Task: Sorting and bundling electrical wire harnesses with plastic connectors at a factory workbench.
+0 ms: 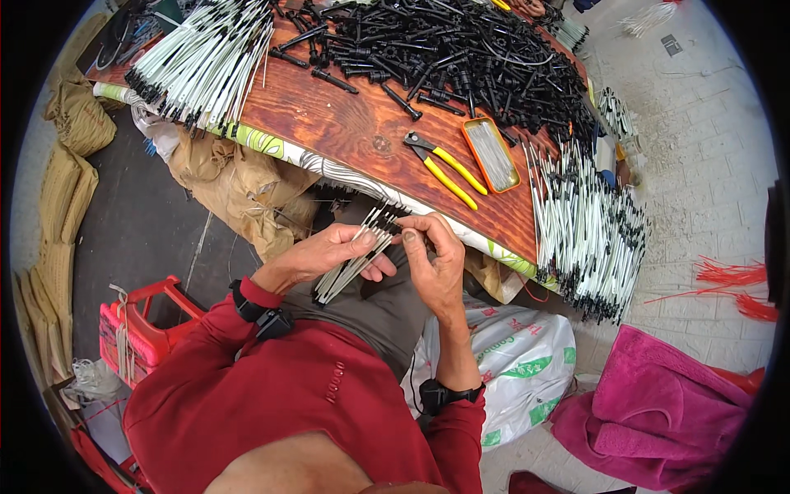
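A loose bundle of thin white rods with black ends [355,262] is held in the left hand [333,249], clamped between thumb and fingers above the lap, just off the near edge of the reddish-brown wooden bench [346,123]. The thumb and index finger of the right hand [432,253] are brought close together beside the rods' upper black ends; whether anything is pinched there cannot be told. On the bench, pliers with yellow handles [447,171] are laid with the handles spread, near an orange-rimmed rectangular tin [479,158] filled with thin silvery pins [492,152]. Behind them, a broad heap of black ribbed plastic parts [461,53] is spread. The bench is flanked by a left pile of white rods [206,62] and a right pile of white rods [588,235], both overhanging its edges.
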### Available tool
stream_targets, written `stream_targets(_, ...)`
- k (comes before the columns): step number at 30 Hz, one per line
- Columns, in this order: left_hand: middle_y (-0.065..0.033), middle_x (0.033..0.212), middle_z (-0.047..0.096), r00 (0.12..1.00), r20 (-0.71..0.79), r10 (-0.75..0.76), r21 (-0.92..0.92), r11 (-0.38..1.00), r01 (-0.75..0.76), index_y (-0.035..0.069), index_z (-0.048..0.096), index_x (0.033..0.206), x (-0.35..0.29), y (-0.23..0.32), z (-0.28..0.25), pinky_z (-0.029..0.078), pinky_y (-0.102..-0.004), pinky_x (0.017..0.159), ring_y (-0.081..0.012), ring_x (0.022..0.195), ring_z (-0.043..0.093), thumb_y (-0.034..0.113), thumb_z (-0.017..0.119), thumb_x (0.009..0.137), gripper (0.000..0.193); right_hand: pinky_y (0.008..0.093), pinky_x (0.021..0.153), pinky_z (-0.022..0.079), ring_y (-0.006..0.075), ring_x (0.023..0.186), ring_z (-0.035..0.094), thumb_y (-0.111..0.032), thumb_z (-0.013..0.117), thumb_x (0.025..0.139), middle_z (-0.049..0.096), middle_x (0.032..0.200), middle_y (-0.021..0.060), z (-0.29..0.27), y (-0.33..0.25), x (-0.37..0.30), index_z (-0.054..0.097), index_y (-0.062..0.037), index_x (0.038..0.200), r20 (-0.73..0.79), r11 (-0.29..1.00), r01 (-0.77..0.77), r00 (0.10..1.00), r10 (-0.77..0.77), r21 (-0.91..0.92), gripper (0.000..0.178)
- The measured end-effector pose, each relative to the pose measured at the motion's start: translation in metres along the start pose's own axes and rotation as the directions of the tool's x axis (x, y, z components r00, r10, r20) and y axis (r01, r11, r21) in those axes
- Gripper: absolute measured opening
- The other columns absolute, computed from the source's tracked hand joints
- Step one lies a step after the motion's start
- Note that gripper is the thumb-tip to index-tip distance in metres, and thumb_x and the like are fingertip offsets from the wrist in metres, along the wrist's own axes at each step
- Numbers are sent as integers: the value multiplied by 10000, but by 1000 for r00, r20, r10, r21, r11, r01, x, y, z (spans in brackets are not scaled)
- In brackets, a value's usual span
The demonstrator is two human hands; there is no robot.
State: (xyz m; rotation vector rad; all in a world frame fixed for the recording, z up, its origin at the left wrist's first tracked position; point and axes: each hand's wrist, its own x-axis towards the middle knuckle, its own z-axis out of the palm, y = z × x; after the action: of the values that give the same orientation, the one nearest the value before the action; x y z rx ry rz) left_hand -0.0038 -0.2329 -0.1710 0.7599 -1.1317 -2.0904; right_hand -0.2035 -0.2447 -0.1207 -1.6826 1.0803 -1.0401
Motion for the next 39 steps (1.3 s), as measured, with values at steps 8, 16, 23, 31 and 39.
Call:
stream_targets(8, -156, 1077, 694, 1000, -14, 13, 37, 999, -12, -15, 573, 1236, 1, 0, 0, 544, -330, 870, -188, 934, 680, 380, 407, 1055, 465, 259, 703, 491, 141, 788, 653, -7, 585, 925, 605, 875, 79, 4, -3, -3, 636, 51, 998, -37, 993, 22, 999, -26, -116, 106)
stream_targets(16, -152, 1047, 699, 997, -74, 1, 21, 1000, 1, -18, 573, 1220, 2, 1, 6, 554, -301, 829, -163, 898, 675, 372, 440, 1048, 447, 266, 644, 457, 144, 692, 582, 29, 593, 891, 565, 807, 75, 7, -9, 1, 672, 10, 1062, -45, 959, 122, 989, -138, -256, 189)
stream_targets(23, -156, 1041, 697, 995, -98, 12, 8, 1000, -11, -17, 553, 1232, 0, 3, 6, 555, -289, 811, -152, 882, 671, 386, 432, 1049, 459, 273, 631, 444, 159, 675, 550, 42, 594, 879, 550, 791, 73, 10, -5, 2, 696, -8, 1054, -90, 963, 134, 983, -158, -235, 209)
stream_targets(31, -167, 1063, 691, 997, -76, 13, 46, 999, -9, -17, 533, 1235, -1, 8, 4, 547, -295, 821, -160, 889, 668, 435, 401, 1047, 507, 275, 636, 448, 163, 681, 552, 38, 603, 876, 558, 795, 77, 6, -7, 5, 695, -10, 1053, -36, 960, 156, 985, -168, -231, 205)
stream_targets(39, -171, 1072, 692, 998, 69, -3, 100, 995, -4, -17, 536, 1232, 2, 6, -8, 533, -300, 840, -163, 901, 664, 472, 375, 1044, 547, 300, 572, 464, 190, 633, 599, 31, 626, 854, 571, 769, 89, 0, -7, 9, 699, -23, 1021, 29, 955, 200, 980, -199, -220, 189)
